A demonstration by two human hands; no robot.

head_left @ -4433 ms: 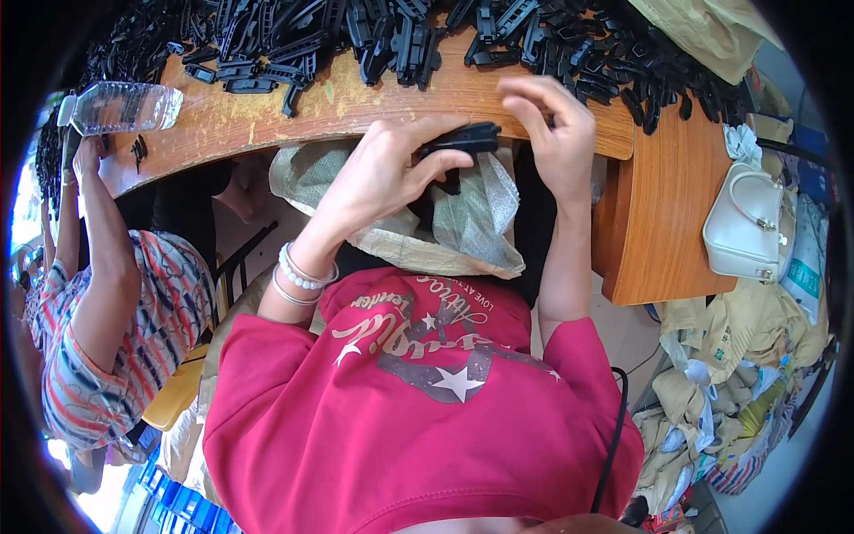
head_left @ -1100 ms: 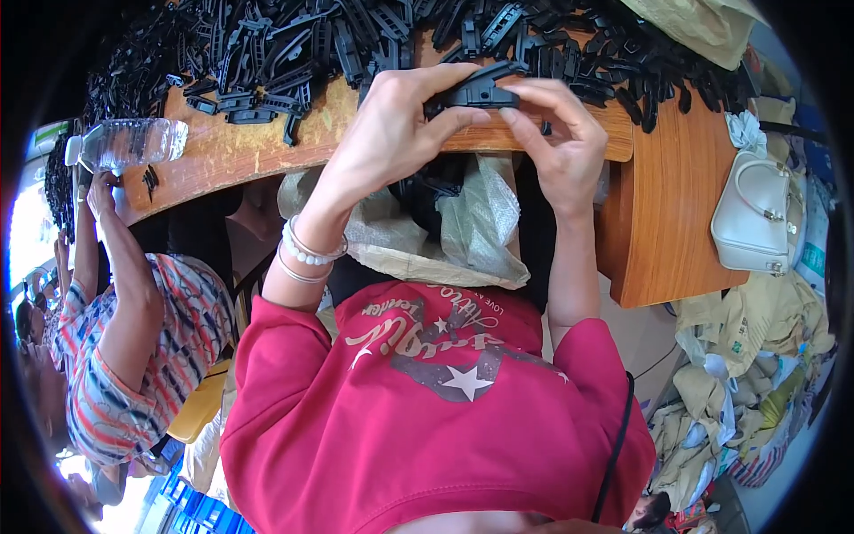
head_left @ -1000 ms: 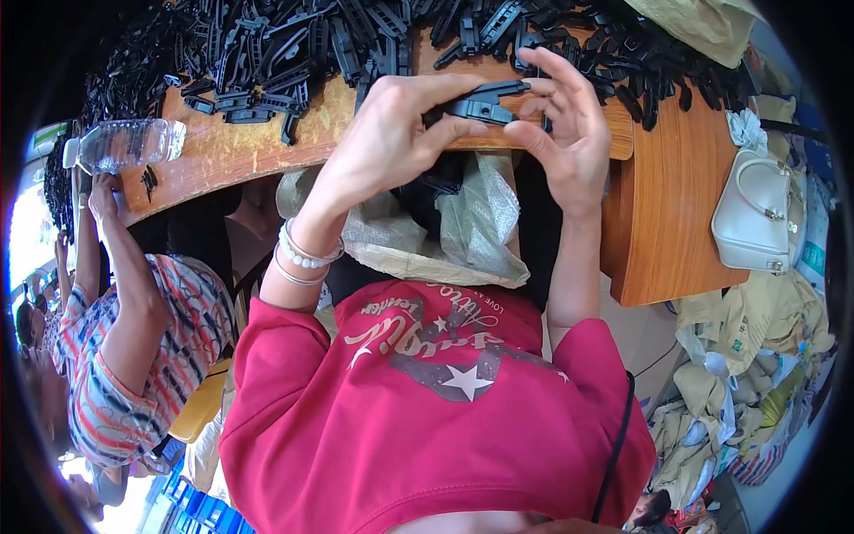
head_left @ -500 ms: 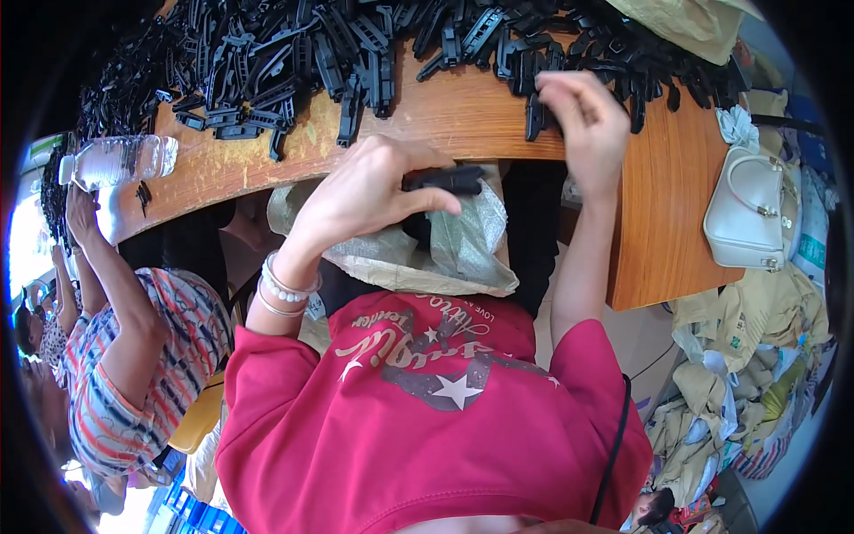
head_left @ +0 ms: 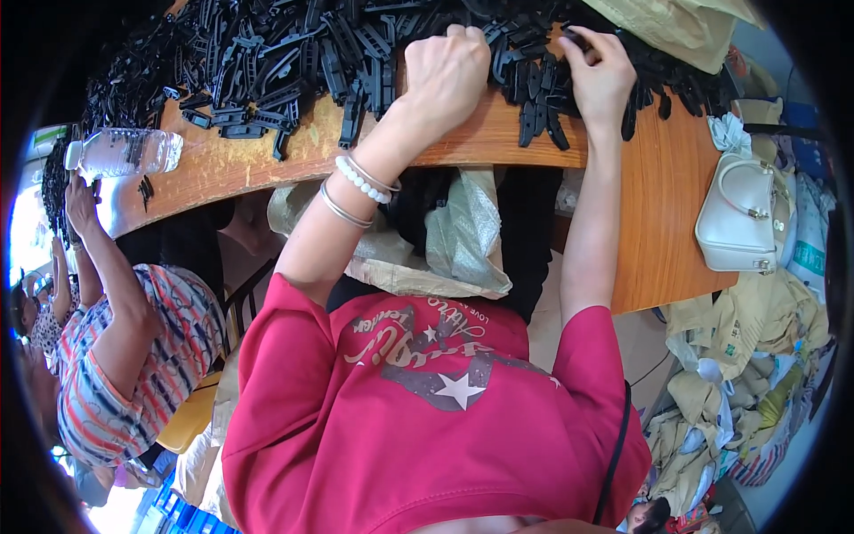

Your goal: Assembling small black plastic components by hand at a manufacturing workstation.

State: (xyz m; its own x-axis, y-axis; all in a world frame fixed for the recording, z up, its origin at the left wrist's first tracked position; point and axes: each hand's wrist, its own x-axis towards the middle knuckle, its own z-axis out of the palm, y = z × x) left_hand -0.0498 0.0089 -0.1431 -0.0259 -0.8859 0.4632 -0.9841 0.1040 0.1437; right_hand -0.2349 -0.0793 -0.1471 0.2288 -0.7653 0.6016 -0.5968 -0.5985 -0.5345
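Observation:
A big heap of black plastic parts (head_left: 294,62) covers the far side of the wooden table (head_left: 480,142). My left hand (head_left: 445,76) rests on the heap with its back up and its fingers curled under, so what they hold is hidden. My right hand (head_left: 600,76) lies a little to its right, its fingertips pinching a black plastic part (head_left: 569,37) at the heap's edge. Bead and metal bracelets sit on my left wrist. An open woven sack (head_left: 445,249) hangs below the table edge in front of my red shirt.
A clear water bottle (head_left: 124,153) lies on the table's left end. A white handbag (head_left: 738,214) sits at the table's right side, with a tan bag (head_left: 676,22) above and crumpled sacks (head_left: 738,374) on the floor. A person in a striped shirt (head_left: 133,356) works at my left.
My left hand has come up from the sack under the table edge onto the heap. My right hand stays at the heap, moved slightly right.

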